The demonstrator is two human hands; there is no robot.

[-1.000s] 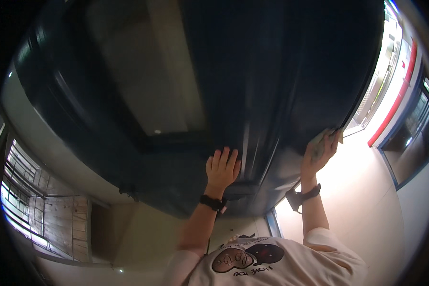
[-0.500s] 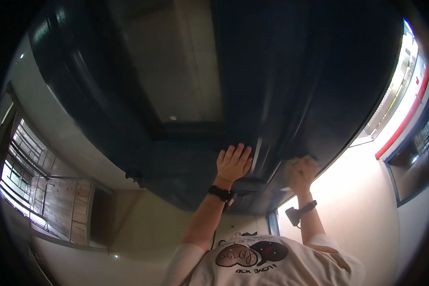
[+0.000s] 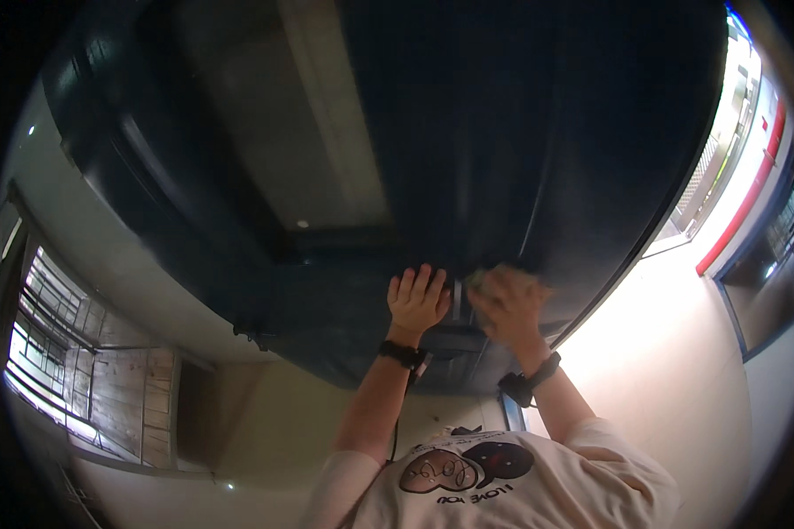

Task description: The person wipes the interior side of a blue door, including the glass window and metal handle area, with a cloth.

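Dark-blue panelled door [image 3: 459, 167] is seemingly being steadied by your flat left hand [image 3: 415, 302] while your blurred right hand [image 3: 510, 304], grip unclear, is covering greenish cloth [image 3: 476, 281].

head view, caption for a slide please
Left hand flat against a dark panelled surface; right hand, blurred, close by with a greenish cloth-like item.
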